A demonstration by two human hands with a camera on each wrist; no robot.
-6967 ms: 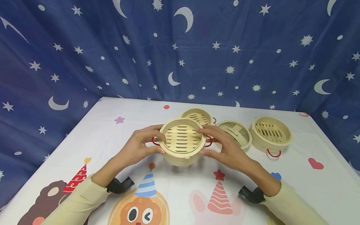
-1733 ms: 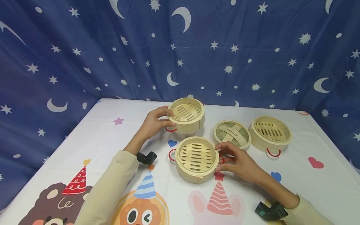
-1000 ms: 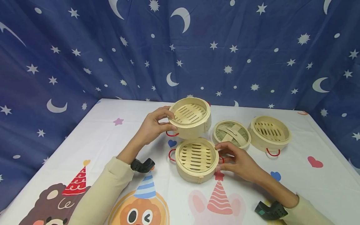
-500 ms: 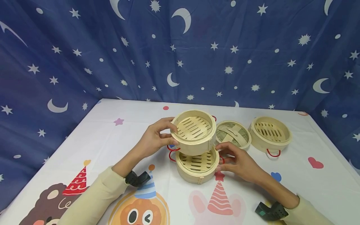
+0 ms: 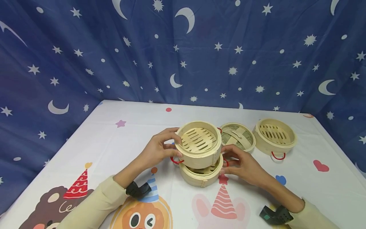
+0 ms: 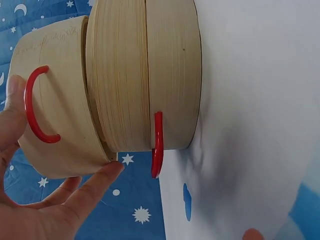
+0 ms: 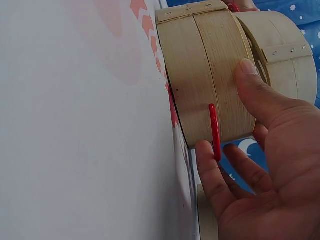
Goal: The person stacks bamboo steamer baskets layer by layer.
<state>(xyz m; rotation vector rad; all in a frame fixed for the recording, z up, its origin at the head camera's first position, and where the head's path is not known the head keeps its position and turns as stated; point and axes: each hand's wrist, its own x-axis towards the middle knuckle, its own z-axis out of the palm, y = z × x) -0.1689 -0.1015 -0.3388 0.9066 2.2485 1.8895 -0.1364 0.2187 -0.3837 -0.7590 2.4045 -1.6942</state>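
Note:
My left hand (image 5: 160, 146) grips a round bamboo steamer basket (image 5: 200, 161) by its left side, thumb outside and fingertips over the rim. This basket has a slatted floor and red loop handles, and leans over a second steamer basket (image 5: 193, 179) on the table, covering most of its opening. In the left wrist view the held basket (image 6: 65, 90) sits at a slant right at the lower basket's rim (image 6: 120, 75). My right hand (image 5: 241, 163) holds the lower basket by its right side, thumb near the rim (image 7: 235, 55) and fingers around the red handle (image 7: 215, 130).
A woven bamboo lid (image 5: 237, 136) lies behind my right hand. Beside it, farther right, stands another steamer basket (image 5: 270, 148) with a red handle (image 5: 278, 156). A white cartoon-print cloth (image 5: 137, 111) covers the table, and a blue starry curtain (image 5: 200, 57) hangs behind.
My left hand has brought its basket from behind the lower one forward and down over it. My right hand has stayed on the lower basket in the latest frames.

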